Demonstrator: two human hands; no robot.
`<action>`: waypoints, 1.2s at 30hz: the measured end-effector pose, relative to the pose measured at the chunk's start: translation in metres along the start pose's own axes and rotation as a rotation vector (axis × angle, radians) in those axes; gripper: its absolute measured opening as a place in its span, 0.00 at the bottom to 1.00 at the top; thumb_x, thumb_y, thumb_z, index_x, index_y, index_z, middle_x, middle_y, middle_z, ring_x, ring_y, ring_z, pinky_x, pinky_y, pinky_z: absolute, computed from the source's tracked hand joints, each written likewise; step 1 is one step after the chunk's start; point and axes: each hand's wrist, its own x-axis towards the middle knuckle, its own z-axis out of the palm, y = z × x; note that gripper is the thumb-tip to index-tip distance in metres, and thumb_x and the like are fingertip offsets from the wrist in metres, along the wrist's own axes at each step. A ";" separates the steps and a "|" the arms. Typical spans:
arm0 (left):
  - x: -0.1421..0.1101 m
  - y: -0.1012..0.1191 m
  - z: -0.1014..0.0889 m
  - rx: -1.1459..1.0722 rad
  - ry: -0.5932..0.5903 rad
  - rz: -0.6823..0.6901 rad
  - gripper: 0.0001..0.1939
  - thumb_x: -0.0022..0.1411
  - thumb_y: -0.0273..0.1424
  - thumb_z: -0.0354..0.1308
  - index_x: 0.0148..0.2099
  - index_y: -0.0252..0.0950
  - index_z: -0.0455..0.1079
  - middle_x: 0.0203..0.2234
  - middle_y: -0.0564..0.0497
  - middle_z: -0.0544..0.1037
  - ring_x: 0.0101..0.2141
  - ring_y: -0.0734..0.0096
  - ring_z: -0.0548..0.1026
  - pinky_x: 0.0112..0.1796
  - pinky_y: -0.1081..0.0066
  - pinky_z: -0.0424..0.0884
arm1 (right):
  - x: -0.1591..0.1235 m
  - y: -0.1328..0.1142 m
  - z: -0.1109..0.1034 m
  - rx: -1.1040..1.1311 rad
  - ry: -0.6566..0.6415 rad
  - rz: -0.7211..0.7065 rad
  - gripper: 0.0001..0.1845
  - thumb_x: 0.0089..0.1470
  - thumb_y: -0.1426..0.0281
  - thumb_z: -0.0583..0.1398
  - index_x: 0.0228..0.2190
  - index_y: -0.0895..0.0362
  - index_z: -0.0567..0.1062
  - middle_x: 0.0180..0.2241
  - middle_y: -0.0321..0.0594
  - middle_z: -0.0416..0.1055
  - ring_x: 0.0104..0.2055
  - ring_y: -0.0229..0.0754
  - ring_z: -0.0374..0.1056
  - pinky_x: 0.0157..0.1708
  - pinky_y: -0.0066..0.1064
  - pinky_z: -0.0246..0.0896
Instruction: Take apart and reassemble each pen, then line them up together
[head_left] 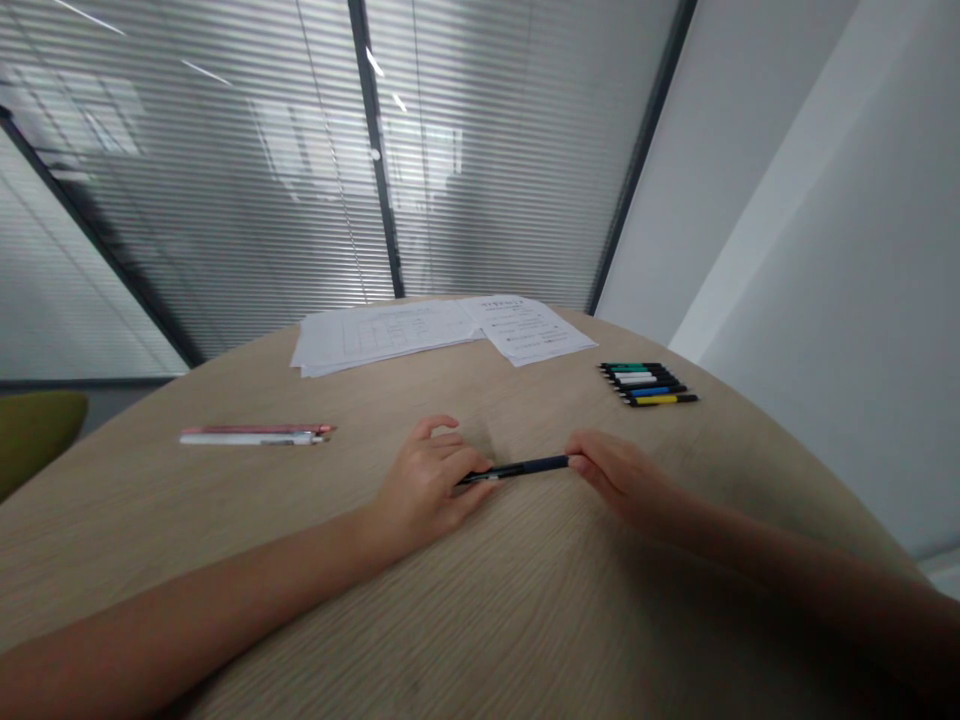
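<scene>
A dark pen (534,466) lies nearly level between my two hands, just above or on the tabletop in the middle of the view. My left hand (433,478) pinches its left end between thumb and forefinger, with the other fingers curled loosely. At the right end, my right hand (619,477) is closed on the tip with thumb and fingertips. The fingers partly hide both ends of the pen.
Two pens, one pink (255,430) and one white (244,439), lie at the left. Several pens with coloured barrels (649,384) are lined up at the right. Printed sheets (397,335) lie at the back of the wooden table (450,640). Beyond stand blinds (480,150) and a wall (840,300).
</scene>
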 end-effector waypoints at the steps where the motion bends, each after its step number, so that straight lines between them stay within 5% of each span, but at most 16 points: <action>1: 0.000 0.001 0.000 -0.002 0.001 -0.001 0.07 0.55 0.31 0.51 0.28 0.34 0.67 0.18 0.54 0.71 0.21 0.75 0.69 0.41 0.62 0.61 | -0.001 0.000 0.000 -0.013 0.005 -0.002 0.12 0.54 0.66 0.42 0.24 0.55 0.59 0.24 0.39 0.62 0.27 0.39 0.58 0.28 0.32 0.52; 11: 0.000 0.004 -0.002 0.044 0.007 0.069 0.05 0.56 0.28 0.51 0.29 0.34 0.66 0.19 0.53 0.73 0.23 0.75 0.70 0.41 0.62 0.60 | 0.003 -0.007 -0.007 0.398 -0.191 0.209 0.24 0.51 0.55 0.42 0.12 0.55 0.54 0.12 0.30 0.50 0.16 0.33 0.49 0.19 0.27 0.47; 19: 0.000 0.004 -0.004 0.092 0.033 0.116 0.05 0.56 0.27 0.50 0.30 0.34 0.65 0.21 0.53 0.74 0.24 0.76 0.70 0.41 0.63 0.59 | 0.001 -0.009 -0.008 0.548 -0.295 0.332 0.23 0.49 0.54 0.42 0.13 0.55 0.54 0.11 0.29 0.49 0.15 0.32 0.47 0.17 0.26 0.46; 28: 0.005 -0.005 -0.005 -0.065 -0.070 0.060 0.07 0.56 0.30 0.51 0.28 0.34 0.66 0.18 0.54 0.71 0.21 0.76 0.69 0.41 0.64 0.61 | 0.003 -0.003 -0.016 0.039 -0.151 -0.018 0.18 0.54 0.63 0.42 0.17 0.55 0.57 0.17 0.33 0.57 0.20 0.34 0.53 0.21 0.27 0.46; 36: 0.020 -0.010 -0.025 -0.180 -0.338 0.074 0.10 0.58 0.32 0.48 0.29 0.35 0.68 0.19 0.55 0.73 0.24 0.76 0.70 0.41 0.68 0.61 | -0.001 -0.004 -0.014 -0.246 0.032 -0.310 0.24 0.58 0.62 0.38 0.21 0.58 0.65 0.19 0.39 0.63 0.21 0.36 0.57 0.22 0.27 0.50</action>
